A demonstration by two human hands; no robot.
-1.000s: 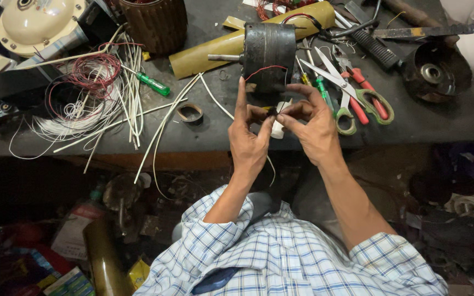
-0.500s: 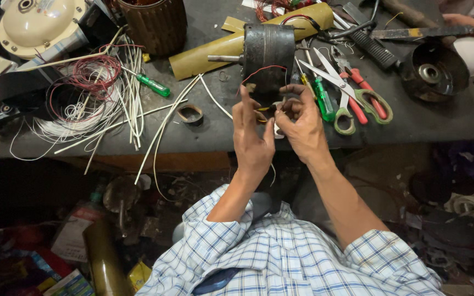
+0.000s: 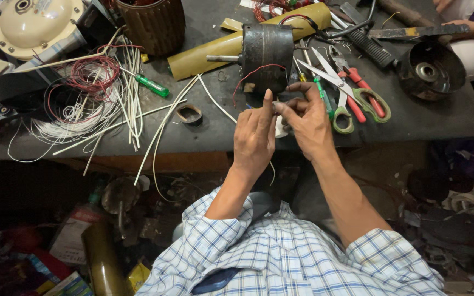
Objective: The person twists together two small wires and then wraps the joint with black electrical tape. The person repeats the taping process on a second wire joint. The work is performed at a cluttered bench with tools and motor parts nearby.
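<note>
Right now both hands meet at the near edge of the dark grey workbench [image 3: 204, 137], just in front of the black cylindrical electric motor [image 3: 267, 55] with its metal shaft pointing left. Left hand [image 3: 254, 137] has fingers partly curled, index finger raised toward the motor; whether it pinches anything, cannot tell. Right hand [image 3: 307, 118] has fingertips pinched together near the thin red wire [image 3: 250, 74] looping off the motor; the held item is too small to make out. Green-handled scissors [image 3: 338, 101] and red-handled pliers [image 3: 357, 90] lie just right of the right hand. Green-handled screwdriver [image 3: 150, 85] and a tangle of white and red wires [image 3: 83, 98] sit well left. Round black metal housing [image 3: 429, 71] at far right.
</note>
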